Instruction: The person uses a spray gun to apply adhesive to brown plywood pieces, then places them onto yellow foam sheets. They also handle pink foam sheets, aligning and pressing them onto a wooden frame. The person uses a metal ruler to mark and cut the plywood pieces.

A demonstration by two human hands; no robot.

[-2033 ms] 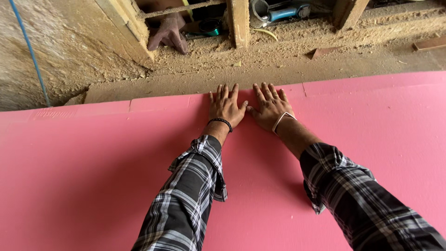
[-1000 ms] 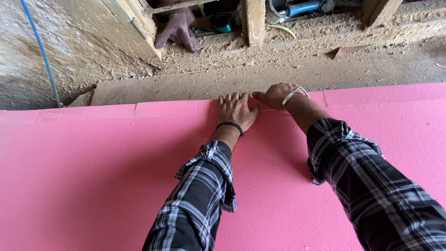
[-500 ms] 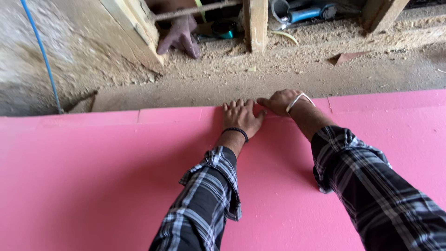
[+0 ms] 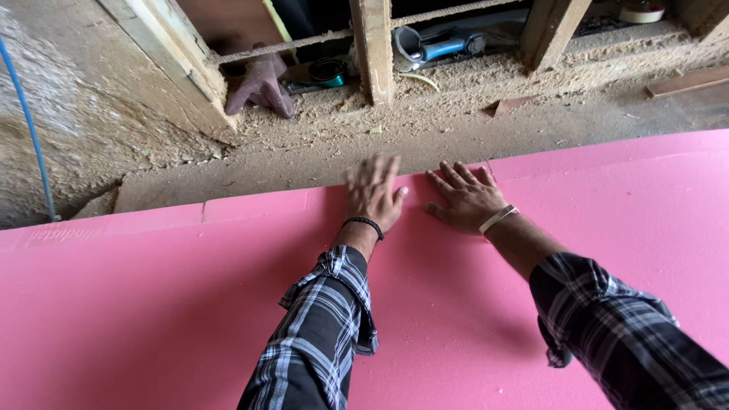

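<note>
- The large flat pink foam insulation board (image 4: 190, 304) is seen lying across the lower view, its far edge beside the sawdust-strewn floor (image 4: 319, 152).
- The left hand (image 4: 372, 193) is laid flat near that far edge, fingers spread and released, slightly blurred.
- The right hand (image 4: 465, 199) is pressed palm-down just beside it, fingers splayed, nothing grasped.
- A purple-grey work glove (image 4: 262, 85) is seen among the wooden studs (image 4: 373, 49).
</note>
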